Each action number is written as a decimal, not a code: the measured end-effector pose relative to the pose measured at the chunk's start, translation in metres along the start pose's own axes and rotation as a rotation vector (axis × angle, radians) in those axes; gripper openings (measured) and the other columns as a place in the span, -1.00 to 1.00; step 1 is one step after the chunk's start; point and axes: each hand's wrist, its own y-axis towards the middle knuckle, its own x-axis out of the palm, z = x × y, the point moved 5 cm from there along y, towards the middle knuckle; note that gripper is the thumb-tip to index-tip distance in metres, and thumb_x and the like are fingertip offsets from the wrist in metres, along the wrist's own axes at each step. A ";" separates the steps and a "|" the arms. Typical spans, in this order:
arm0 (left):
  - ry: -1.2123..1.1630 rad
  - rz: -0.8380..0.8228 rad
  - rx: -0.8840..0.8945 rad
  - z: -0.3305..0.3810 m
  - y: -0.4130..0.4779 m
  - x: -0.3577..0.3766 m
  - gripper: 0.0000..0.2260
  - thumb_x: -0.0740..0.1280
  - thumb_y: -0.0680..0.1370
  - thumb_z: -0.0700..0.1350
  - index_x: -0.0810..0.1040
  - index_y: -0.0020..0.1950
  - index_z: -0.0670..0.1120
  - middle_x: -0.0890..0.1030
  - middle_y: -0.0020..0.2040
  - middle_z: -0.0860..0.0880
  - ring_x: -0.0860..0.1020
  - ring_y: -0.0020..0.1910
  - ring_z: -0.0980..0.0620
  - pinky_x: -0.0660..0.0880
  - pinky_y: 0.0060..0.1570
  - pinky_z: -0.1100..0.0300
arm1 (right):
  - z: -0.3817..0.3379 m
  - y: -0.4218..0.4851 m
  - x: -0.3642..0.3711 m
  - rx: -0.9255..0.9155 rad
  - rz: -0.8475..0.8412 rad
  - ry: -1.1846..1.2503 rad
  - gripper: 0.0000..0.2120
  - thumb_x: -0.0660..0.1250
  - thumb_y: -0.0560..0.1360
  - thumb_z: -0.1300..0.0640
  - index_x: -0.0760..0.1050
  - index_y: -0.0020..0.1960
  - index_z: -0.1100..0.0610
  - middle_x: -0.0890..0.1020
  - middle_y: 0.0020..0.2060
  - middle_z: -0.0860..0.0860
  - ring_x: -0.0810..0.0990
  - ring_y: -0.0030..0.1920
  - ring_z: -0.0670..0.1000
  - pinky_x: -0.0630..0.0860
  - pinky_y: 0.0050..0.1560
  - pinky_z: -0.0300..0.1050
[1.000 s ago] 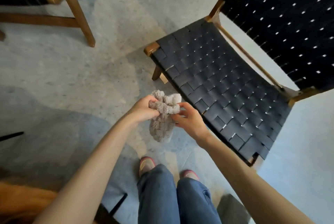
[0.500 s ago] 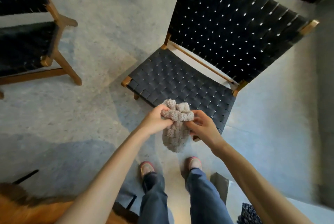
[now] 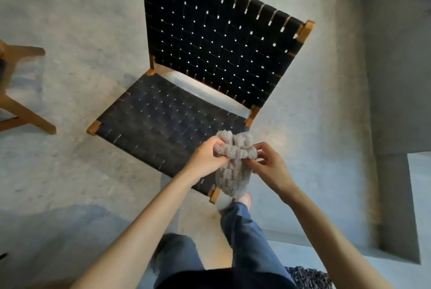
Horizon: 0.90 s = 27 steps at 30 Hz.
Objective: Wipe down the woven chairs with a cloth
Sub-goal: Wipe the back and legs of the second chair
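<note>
Above the near front corner of the woven chair point(image 3: 217, 39), your left hand point(image 3: 205, 159) and right hand point(image 3: 270, 167) each pinch the top of the cloth point(image 3: 233, 172), which hangs bunched between them, not yet on the seat point(image 3: 151, 123). Fold it into a flat pad first, then stroke along the straps. It looks thick, grey-brown and fluffy.

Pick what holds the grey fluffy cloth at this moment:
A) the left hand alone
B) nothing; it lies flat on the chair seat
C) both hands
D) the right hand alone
C: the left hand and the right hand each pinch the top of the bunched grey fluffy cloth, and its lower part hangs down between them.
</note>
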 end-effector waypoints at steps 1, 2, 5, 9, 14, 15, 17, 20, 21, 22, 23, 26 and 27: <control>-0.002 -0.020 0.007 0.018 0.008 0.019 -0.78 0.38 0.51 -0.11 0.43 0.11 0.02 0.48 0.07 0.06 0.45 0.06 0.09 0.38 -0.12 0.26 | 0.006 0.003 -0.024 0.014 0.011 -0.010 -0.83 0.36 0.52 0.18 0.44 0.08 0.16 0.59 -0.06 0.08 0.58 -0.12 0.05 0.55 -0.16 -0.18; -0.003 -0.038 0.019 0.036 0.016 0.038 -0.78 0.38 0.52 -0.10 0.43 0.12 0.01 0.49 0.08 0.04 0.46 0.07 0.08 0.40 -0.08 0.25 | 0.012 0.006 -0.048 0.025 0.029 -0.010 -0.85 0.36 0.52 0.19 0.44 0.06 0.14 0.60 -0.06 0.07 0.58 -0.13 0.04 0.54 -0.19 -0.21; 0.005 -0.073 0.042 0.083 0.040 0.079 -0.74 0.39 0.51 -0.08 0.44 0.17 -0.03 0.51 0.12 0.00 0.49 0.10 0.03 0.46 0.02 0.14 | 0.025 0.015 -0.112 0.041 0.076 -0.011 -0.88 0.37 0.50 0.20 0.45 -0.01 0.07 0.62 -0.09 0.10 0.58 -0.18 0.05 0.54 -0.14 -0.06; 0.009 -0.114 0.087 0.135 0.071 0.107 -0.74 0.38 0.52 -0.06 0.42 0.16 0.00 0.49 0.06 0.06 0.51 0.01 0.06 0.48 0.04 0.10 | 0.028 0.032 -0.177 0.038 0.133 -0.003 -0.88 0.39 0.49 0.17 0.46 -0.06 0.03 0.63 -0.17 0.09 0.57 -0.24 0.02 0.54 -0.09 0.08; -0.038 -0.115 0.144 0.193 0.111 0.126 -0.68 0.38 0.52 -0.06 0.42 0.23 -0.05 0.48 0.09 0.06 0.47 0.00 0.08 0.39 -0.02 0.20 | 0.018 0.065 -0.241 0.009 0.200 0.044 -0.90 0.37 0.51 0.17 0.45 -0.09 0.04 0.61 -0.23 0.02 0.55 -0.35 -0.18 0.52 -0.18 -0.07; -0.039 -0.111 0.152 0.205 0.122 0.127 -0.68 0.39 0.52 -0.05 0.42 0.23 -0.04 0.48 0.07 0.06 0.47 -0.01 0.09 0.39 -0.03 0.21 | 0.014 0.076 -0.254 0.001 0.206 0.052 -0.90 0.37 0.51 0.17 0.45 -0.09 0.04 0.62 -0.22 0.02 0.55 -0.34 -0.17 0.52 -0.19 -0.11; -0.029 -0.098 0.167 0.230 0.146 0.131 -0.66 0.38 0.52 -0.01 0.42 0.24 -0.04 0.47 0.04 0.08 0.48 -0.04 0.10 0.41 -0.04 0.21 | 0.006 0.100 -0.279 -0.013 0.212 0.060 -0.90 0.36 0.52 0.19 0.45 -0.08 0.06 0.62 -0.21 0.02 0.56 -0.30 -0.12 0.52 -0.21 -0.16; -0.015 -0.057 0.167 0.270 0.188 0.136 -0.66 0.37 0.53 0.02 0.40 0.23 -0.05 0.46 0.04 0.08 0.47 -0.03 0.08 0.40 -0.07 0.20 | -0.010 0.147 -0.319 -0.038 0.230 0.076 -0.87 0.33 0.53 0.25 0.46 -0.06 0.03 0.62 -0.18 0.00 0.56 -0.25 -0.09 0.50 -0.23 -0.28; -0.006 -0.051 0.163 0.285 0.204 0.139 -0.65 0.36 0.53 0.04 0.39 0.24 -0.05 0.46 0.05 0.06 0.47 -0.02 0.07 0.38 -0.07 0.19 | -0.016 0.164 -0.333 -0.043 0.233 0.072 -0.85 0.32 0.53 0.27 0.47 -0.05 0.02 0.62 -0.18 -0.01 0.55 -0.25 -0.11 0.50 -0.21 -0.26; 0.000 -0.052 0.157 0.299 0.221 0.143 -0.64 0.34 0.54 0.05 0.37 0.26 -0.05 0.47 0.08 0.03 0.47 0.01 0.05 0.38 -0.05 0.18 | -0.023 0.181 -0.348 -0.044 0.233 0.065 -0.83 0.32 0.53 0.28 0.47 -0.04 0.01 0.62 -0.18 -0.02 0.55 -0.25 -0.12 0.51 -0.18 -0.23; 0.007 -0.056 0.150 0.315 0.238 0.145 -0.63 0.33 0.54 0.05 0.35 0.27 -0.05 0.48 0.13 -0.01 0.48 0.05 0.02 0.40 -0.03 0.16 | -0.031 0.199 -0.362 -0.041 0.236 0.057 -0.81 0.31 0.53 0.29 0.48 -0.03 0.00 0.63 -0.17 -0.02 0.56 -0.24 -0.10 0.52 -0.15 -0.18; 0.009 -0.045 0.154 0.363 0.286 0.147 -0.63 0.29 0.57 0.03 0.31 0.29 -0.09 0.46 0.23 -0.10 0.49 0.14 -0.08 0.41 0.02 0.11 | -0.056 0.249 -0.406 -0.038 0.249 0.018 -0.75 0.30 0.51 0.29 0.49 -0.04 -0.08 0.64 -0.16 -0.03 0.58 -0.20 -0.04 0.53 -0.06 -0.03; 0.012 -0.033 0.154 0.380 0.300 0.144 -0.63 0.28 0.58 0.02 0.30 0.30 -0.10 0.44 0.25 -0.11 0.48 0.15 -0.09 0.39 0.01 0.12 | -0.066 0.266 -0.420 -0.039 0.253 0.005 -0.74 0.30 0.51 0.27 0.50 -0.05 -0.11 0.64 -0.15 -0.03 0.59 -0.19 -0.03 0.54 -0.04 -0.01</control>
